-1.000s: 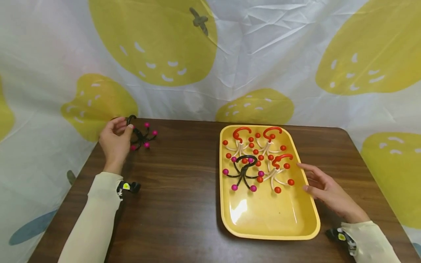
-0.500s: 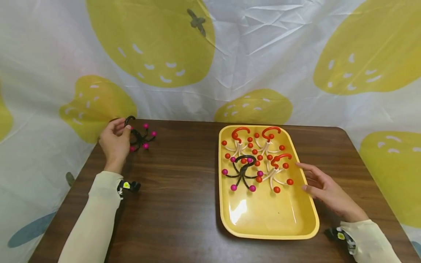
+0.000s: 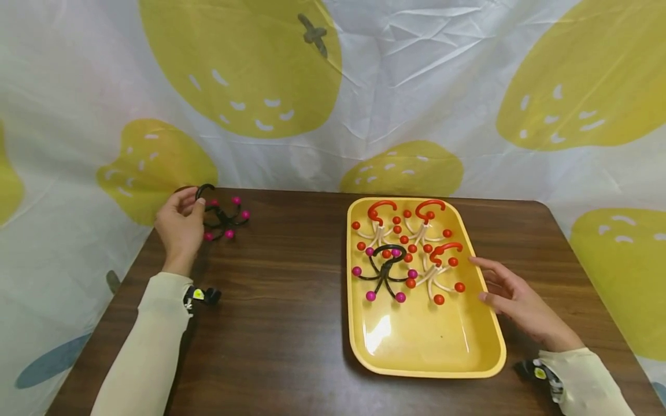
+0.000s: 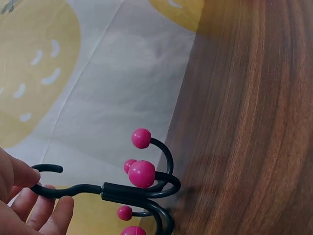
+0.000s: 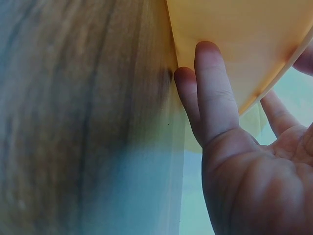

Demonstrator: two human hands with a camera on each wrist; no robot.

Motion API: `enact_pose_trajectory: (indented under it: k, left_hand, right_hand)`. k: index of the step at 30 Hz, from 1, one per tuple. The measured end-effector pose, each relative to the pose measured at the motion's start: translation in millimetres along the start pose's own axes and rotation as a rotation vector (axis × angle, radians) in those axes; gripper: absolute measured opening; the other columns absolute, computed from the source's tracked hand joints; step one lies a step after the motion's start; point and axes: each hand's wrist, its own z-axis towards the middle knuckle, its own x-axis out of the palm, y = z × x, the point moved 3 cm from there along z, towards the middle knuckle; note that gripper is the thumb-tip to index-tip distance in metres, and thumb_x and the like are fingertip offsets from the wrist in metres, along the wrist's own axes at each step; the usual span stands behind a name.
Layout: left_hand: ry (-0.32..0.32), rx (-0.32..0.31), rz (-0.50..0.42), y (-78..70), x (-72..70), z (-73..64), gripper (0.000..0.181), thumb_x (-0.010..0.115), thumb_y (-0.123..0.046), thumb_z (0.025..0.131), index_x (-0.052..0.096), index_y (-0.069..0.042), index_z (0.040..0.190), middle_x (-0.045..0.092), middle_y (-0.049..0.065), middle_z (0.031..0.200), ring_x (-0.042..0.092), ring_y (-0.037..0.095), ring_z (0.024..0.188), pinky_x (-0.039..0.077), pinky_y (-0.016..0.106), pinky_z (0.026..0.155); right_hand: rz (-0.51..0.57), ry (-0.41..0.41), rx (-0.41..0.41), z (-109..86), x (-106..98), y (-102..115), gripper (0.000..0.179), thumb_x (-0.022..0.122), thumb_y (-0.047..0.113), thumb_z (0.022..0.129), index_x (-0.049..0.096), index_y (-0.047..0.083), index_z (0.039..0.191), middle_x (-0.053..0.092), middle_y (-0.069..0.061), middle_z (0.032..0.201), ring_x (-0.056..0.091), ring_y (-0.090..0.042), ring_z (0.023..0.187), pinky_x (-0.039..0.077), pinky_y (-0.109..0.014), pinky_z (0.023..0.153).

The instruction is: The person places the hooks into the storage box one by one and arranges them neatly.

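At the far left of the table in the head view, my left hand pinches the curved top of a black multi-arm hanging hook between thumb and fingers. Pink balls tip its curled arms, which stand at the table surface in the left wrist view. On the right, my right hand touches the side of a yellow tray. Its fingers lie fairly straight along the tray's outer wall. Inside the tray stand another black hook with pink balls and several white hooks with red tops and red balls.
The dark wooden table spans the view, with bare wood between the left hand and the tray. A fruit-patterned cloth hangs behind the table and along its sides. The near part of the tray floor is bare.
The black hook in my left hand has turned slightly, so its pink balls sit in new positions. My left hand has barely shifted; my right hand and the tray stay put.
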Motion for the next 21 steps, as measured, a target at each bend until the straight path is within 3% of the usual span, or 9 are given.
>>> enact_pose_trajectory:
  k: [8, 13, 21]
  left_hand:
    - [0.009, -0.005, -0.036, -5.5, -6.7, -1.3, 0.027, 0.073, -0.013, 0.099, 0.077, -0.008, 0.125, 0.067, -0.011, 0.098, 0.066, -0.001, 0.089, 0.053, 0.011, 0.078]
    - [0.019, 0.021, -0.029, -10.0, -9.3, -3.5, 0.028, 0.074, -0.016, 0.098, 0.077, -0.008, 0.125, 0.069, -0.009, 0.099, 0.065, -0.002, 0.088, 0.051, 0.011, 0.080]
    - [0.040, 0.117, -0.010, -23.8, -12.7, -18.6, 0.025, 0.075, -0.017, 0.098, 0.079, -0.008, 0.121, 0.072, -0.003, 0.100, 0.064, -0.003, 0.083, 0.050, 0.011, 0.075]
  right_hand:
    - [-0.011, 0.001, 0.000, 1.3, 0, -1, 0.065, 0.058, -0.001, 0.105, 0.032, 0.008, 0.163, 0.060, 0.011, 0.137, 0.068, -0.001, 0.118, 0.065, -0.035, 0.081]
    - [-0.006, 0.000, -0.010, 1.3, -1, -2, 0.065, 0.058, -0.003, 0.104, 0.032, 0.008, 0.164, 0.061, 0.011, 0.138, 0.068, -0.001, 0.118, 0.065, -0.035, 0.081]
    - [-0.007, 0.003, -0.014, 1.2, -2, -2, 0.065, 0.057, -0.003, 0.104, 0.032, 0.006, 0.163, 0.060, 0.012, 0.138, 0.067, -0.001, 0.119, 0.065, -0.034, 0.082]
